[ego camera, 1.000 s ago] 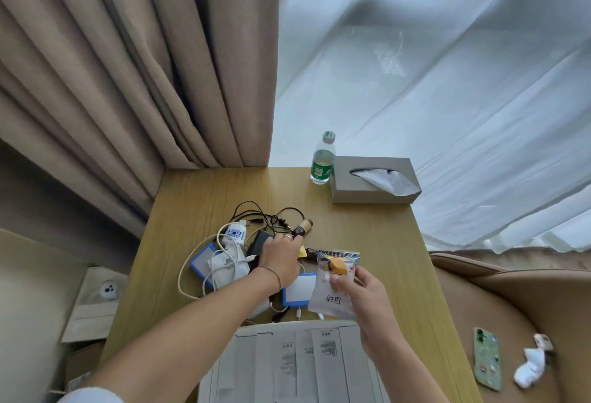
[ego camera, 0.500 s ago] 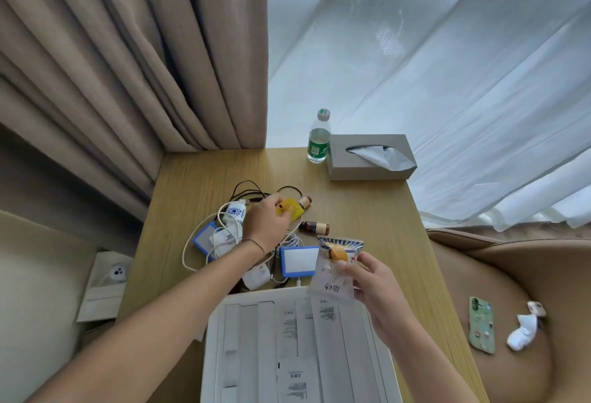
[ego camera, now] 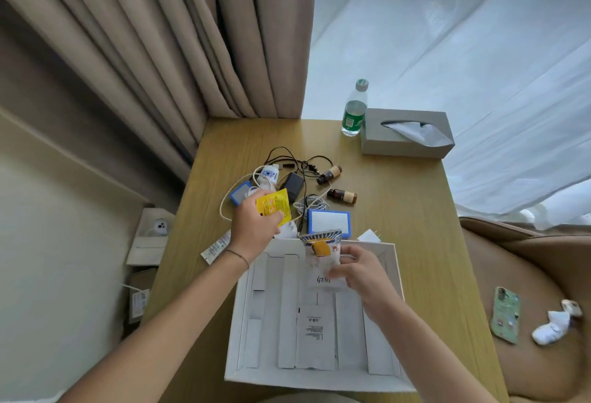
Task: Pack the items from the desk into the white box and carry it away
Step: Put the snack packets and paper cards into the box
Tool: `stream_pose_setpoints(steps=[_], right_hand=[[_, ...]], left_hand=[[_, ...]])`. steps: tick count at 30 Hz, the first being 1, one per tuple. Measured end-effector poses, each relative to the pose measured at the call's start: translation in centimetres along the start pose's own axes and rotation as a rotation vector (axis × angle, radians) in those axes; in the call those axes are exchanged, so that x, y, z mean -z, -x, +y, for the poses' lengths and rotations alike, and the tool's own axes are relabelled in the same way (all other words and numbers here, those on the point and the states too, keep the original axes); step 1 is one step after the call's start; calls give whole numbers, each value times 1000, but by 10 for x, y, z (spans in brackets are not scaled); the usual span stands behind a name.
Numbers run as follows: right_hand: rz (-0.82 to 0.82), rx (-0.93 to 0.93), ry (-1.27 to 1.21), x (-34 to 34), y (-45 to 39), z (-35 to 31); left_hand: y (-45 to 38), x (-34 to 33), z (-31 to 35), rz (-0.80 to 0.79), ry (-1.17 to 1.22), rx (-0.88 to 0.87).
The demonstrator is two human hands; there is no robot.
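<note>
The white box [ego camera: 396,278] lies open at the desk's near edge, with white packets lying flat inside. My left hand [ego camera: 252,226] pinches a yellow sachet [ego camera: 275,206] just beyond the box's far left corner. My right hand [ego camera: 361,271] holds a clear snack packet [ego camera: 321,262] with an orange piece in it over the box's far side. Behind them on the desk lie two blue-framed devices [ego camera: 329,222], tangled cables with a black charger [ego camera: 292,183], two small brown bottles [ego camera: 342,195] and a white tube [ego camera: 216,247].
A green-labelled water bottle [ego camera: 353,110] and a grey tissue box [ego camera: 406,134] stand at the desk's [ego camera: 415,210] far right. Curtains hang behind. A brown chair on the right carries a phone [ego camera: 505,314] and a white sock [ego camera: 553,327]. Boxes sit on the floor at left.
My left hand picked the yellow sachet out of the clutter and drew it back toward the box. My right hand brought the snack packet over the box. The camera tilted down, showing more of the box.
</note>
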State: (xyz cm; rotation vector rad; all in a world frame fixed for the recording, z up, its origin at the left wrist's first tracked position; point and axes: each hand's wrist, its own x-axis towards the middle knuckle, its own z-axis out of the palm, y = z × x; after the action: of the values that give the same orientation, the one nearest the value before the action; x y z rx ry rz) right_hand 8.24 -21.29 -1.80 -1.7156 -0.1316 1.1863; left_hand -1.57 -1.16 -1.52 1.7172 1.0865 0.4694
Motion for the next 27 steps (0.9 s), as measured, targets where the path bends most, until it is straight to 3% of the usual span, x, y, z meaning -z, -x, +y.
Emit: stream_pose_setpoints(steps=[10, 22, 27], right_hand=[[143, -151, 186, -21, -23, 44], [272, 87, 742, -25, -35, 54], [234, 122, 768, -17, -33, 46]], left_hand=[[51, 30, -11, -8, -78, -27], [91, 21, -26, -156, -154, 49], [101, 1, -33, -260, -278, 70]])
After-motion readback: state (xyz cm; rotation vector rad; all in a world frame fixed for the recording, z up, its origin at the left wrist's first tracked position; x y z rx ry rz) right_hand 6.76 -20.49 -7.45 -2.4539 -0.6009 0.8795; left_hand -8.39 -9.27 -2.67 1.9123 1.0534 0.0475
